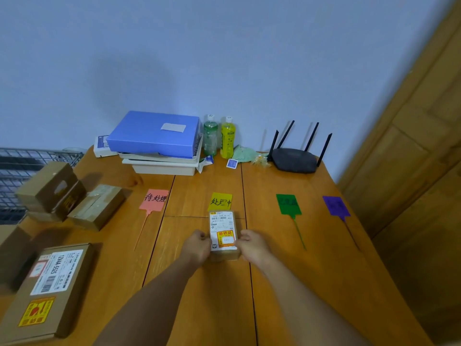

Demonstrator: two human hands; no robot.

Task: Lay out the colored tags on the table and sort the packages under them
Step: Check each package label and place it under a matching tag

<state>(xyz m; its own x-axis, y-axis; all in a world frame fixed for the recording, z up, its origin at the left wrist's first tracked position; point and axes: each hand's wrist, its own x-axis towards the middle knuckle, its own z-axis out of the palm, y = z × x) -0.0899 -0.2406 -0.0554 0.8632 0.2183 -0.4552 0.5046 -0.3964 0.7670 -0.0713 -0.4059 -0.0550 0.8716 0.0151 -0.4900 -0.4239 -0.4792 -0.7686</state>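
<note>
Wooden table (204, 308) fills the lower frame. Four coloured tags lie in a row across mid-frame, well apart: pink tag (154, 199) left of centre, yellow tag (220, 201) at centre, green tag (287, 204) right of centre, purple tag (335, 205) furthest right. Pink and yellow carry handwritten characters; writing on green and purple is too faint to read.

A small brown package (223, 233) with a white shipping label and a yellow-and-red sticker sits at centre frame, directly below the yellow tag, its far edge touching or overlapping that tag. Left hand (197, 247) grips its left side, fingers curled round the edge. Right hand (252, 245) grips its right side, fingers likewise closed on it. Whether the package rests on the table cannot be determined.

A flat labelled box (47, 288) lies at lower left. Two stacked cardboard boxes (69, 196) sit at mid-left. Upper centre: a blue folder (154, 134) on trays, two bottles (219, 137), a black router (294, 159).
</note>
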